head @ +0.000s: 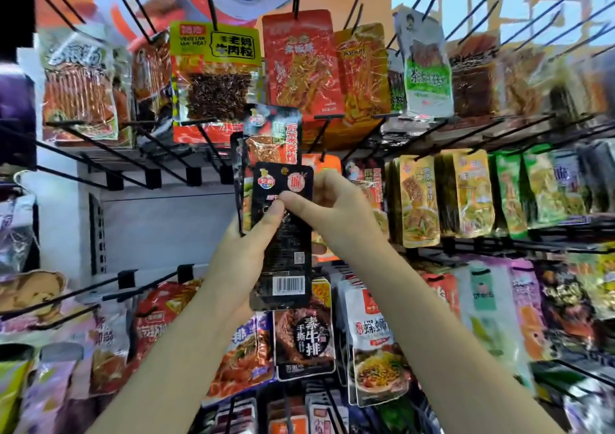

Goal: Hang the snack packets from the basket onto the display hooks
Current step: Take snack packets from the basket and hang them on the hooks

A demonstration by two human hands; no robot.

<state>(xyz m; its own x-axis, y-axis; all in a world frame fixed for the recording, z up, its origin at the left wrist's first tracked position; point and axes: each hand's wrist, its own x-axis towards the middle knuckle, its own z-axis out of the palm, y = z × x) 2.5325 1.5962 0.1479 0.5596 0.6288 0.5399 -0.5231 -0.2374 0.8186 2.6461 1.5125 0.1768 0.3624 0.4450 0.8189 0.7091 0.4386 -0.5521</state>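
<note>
Centre of the frame, both hands are on one black packet (283, 233) – left hand (248, 237) pinching its left edge with thumb on the face, right hand (327, 200) pinching near the top. Looks light, floppy and slick, so I'd hold it up by the hang hole. Behind it – a second black packet (273, 134) on a hook, and one empty hook (66, 292) at lower left; no basket in view

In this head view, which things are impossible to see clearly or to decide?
- Basket: not in the head view at all, outside the frame.
- Hang hole of the black packet: the right hand and left hand cover part of its top, so whether it is on a hook is unclear.
- Packets behind it: their number is hidden.
- Far right packets: blurred, labels unreadable.
</note>
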